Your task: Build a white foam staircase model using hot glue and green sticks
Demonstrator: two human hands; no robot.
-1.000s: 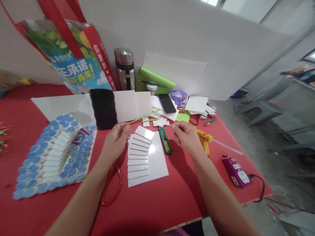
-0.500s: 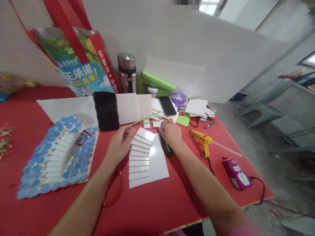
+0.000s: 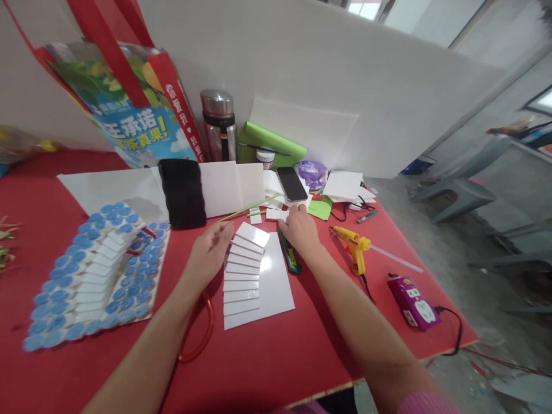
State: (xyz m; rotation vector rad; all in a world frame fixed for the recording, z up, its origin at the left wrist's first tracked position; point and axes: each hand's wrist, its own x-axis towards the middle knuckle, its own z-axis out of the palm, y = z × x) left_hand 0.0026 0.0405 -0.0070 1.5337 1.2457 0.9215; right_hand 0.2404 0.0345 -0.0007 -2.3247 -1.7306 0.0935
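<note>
My left hand [image 3: 210, 253] rests on the table left of the stepped white strips [image 3: 241, 279], its fingers curled in; whether something is between them is hidden. Those strips overlap in a curved stair on a white board [image 3: 276, 276]. Over at the board's upper right, my right hand [image 3: 301, 229] has its fingers bent down at small white pieces [image 3: 276, 214]; its grip is hard to make out. A green cutter [image 3: 292, 259] lies just below that hand. Thin green strips [image 3: 250, 208] lie beyond both hands. Red scissor handles [image 3: 210, 333] show beside my left wrist.
Left stands a model with blue discs [image 3: 56, 307] and white steps. Behind are a black pouch [image 3: 183, 192], a flask [image 3: 219, 123], a bag [image 3: 142, 126] and a phone [image 3: 292, 184]. Right lie a yellow glue gun [image 3: 356, 247] and a purple power block [image 3: 414, 302].
The view has shifted slightly. My left fingers have closed in a little beside the strips, and my right hand has barely moved. The strips and board lie as before.
</note>
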